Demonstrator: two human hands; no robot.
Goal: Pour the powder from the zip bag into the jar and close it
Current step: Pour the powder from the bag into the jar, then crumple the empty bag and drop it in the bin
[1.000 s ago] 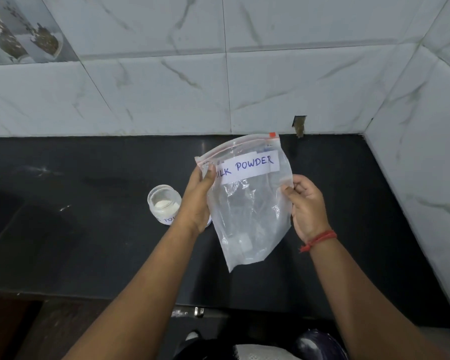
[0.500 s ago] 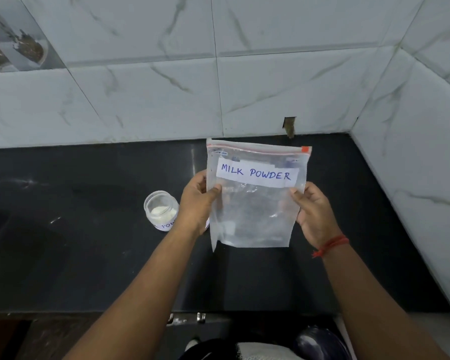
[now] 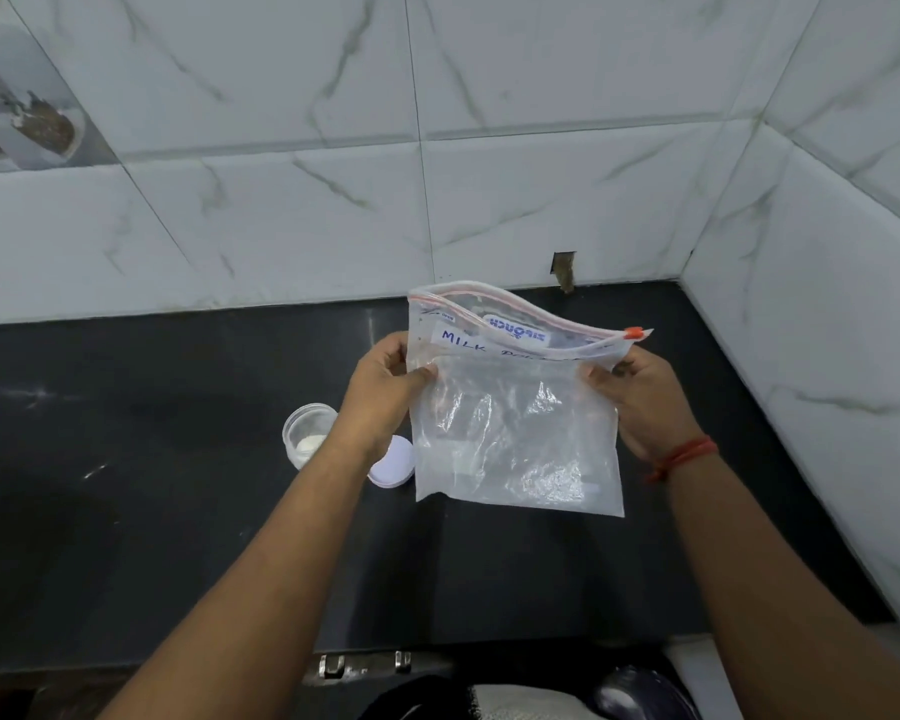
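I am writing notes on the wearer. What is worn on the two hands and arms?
Both forearms are bare, with no sleeves showing. The right hand has a red thread band tied around its wrist. The left hand wears nothing: no ring, watch or glove shows.

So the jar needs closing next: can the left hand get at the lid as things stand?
Probably yes, once it lets go. The left hand is gripping the bag, so it is busy now. The lid lies on the counter just under that wrist, beside the jar, with nothing on top of it.
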